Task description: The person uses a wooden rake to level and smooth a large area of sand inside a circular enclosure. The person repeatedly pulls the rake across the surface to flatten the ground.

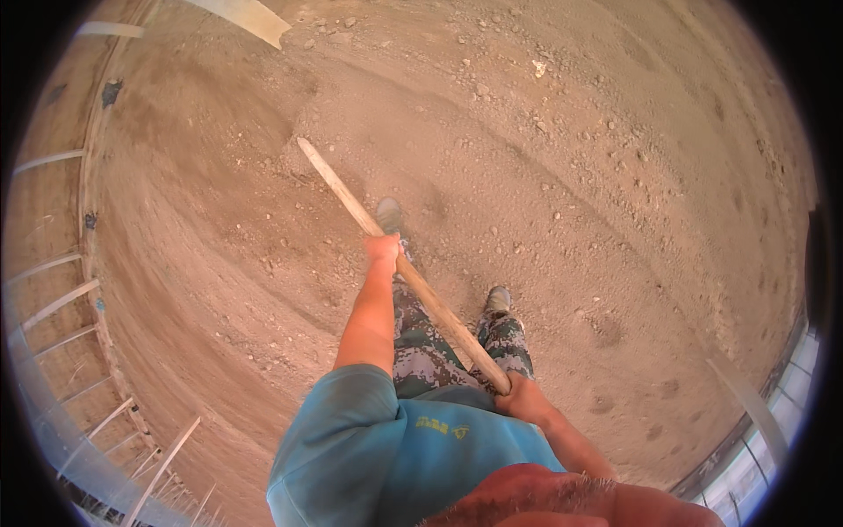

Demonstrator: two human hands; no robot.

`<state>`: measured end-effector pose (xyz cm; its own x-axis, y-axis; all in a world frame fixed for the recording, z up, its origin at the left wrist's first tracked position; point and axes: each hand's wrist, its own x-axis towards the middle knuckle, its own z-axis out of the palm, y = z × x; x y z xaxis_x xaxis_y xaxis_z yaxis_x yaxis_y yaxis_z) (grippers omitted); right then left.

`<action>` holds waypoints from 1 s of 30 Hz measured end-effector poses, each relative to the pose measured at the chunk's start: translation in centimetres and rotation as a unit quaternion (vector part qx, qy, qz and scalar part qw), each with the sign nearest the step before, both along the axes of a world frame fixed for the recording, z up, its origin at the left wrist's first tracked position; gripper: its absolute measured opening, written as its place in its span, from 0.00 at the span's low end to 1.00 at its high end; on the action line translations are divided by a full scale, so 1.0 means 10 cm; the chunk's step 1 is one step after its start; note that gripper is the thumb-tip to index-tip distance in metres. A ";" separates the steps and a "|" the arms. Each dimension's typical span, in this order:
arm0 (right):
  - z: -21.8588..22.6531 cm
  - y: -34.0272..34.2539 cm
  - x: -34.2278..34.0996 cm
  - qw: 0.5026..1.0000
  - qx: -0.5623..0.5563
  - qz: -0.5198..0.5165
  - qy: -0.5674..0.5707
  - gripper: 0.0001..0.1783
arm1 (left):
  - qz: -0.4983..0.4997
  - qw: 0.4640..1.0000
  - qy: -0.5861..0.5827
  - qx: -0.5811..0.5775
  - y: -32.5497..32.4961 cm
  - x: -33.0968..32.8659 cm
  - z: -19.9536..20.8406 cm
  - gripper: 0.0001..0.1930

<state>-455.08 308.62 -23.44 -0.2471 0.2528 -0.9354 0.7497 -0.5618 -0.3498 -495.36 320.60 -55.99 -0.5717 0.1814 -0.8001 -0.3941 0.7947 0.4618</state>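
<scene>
A long, pale wooden pole (448, 323) slants across in front of me, from my right hip to the far left. My left hand (384, 249) is wrapped round its middle, the arm stretched straight down. At the near, thicker end, my right hand (524, 400) grips it close to my waist. The pole's far end narrows and meets the brown soil or hangs just over it; I cannot tell which, and no tool head shows there. Both my shoes stand on the dirt, the left one (389, 213) ahead of the right one (498, 300).
Loose dirt (263, 220) with small stones and clods surrounds me, and a shallow ridge runs off to the right. Pale thin bars (57, 303) line a low edge at the left. A pale strip (241, 19) enters at the top. Another slanting bar (751, 408) stands at the right.
</scene>
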 end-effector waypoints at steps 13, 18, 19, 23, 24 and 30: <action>0.70 -2.37 3.27 0.944 -0.050 0.195 -0.261 0.24 | 0.087 0.987 -0.133 -0.040 -2.80 3.54 0.95 0.36; 0.51 -1.91 2.52 0.926 -0.043 0.218 -0.305 0.23 | 0.120 0.983 -0.129 -0.056 -2.49 2.87 0.68 0.27; 0.38 -1.64 2.12 0.932 -0.027 0.222 -0.287 0.22 | 0.128 0.982 -0.139 -0.010 -2.36 2.44 0.51 0.19; -0.18 -0.65 0.04 0.967 0.100 0.189 -0.137 0.23 | 0.134 0.986 -0.088 0.037 -1.48 -0.06 0.02 0.09; -0.21 -0.41 -0.52 0.970 0.106 0.182 -0.119 0.24 | 0.127 0.990 -0.045 0.036 -1.24 -0.60 0.01 0.09; -0.57 0.58 -3.03 0.972 0.155 0.178 0.017 0.26 | 0.140 0.973 0.018 0.181 -0.16 -2.70 0.83 0.17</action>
<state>-485.39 314.41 -29.13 -0.4003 0.4132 -0.8179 0.8622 -0.1327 -0.4889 -522.35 319.00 -47.74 -0.6658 0.2803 -0.6915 -0.5508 0.4407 0.7089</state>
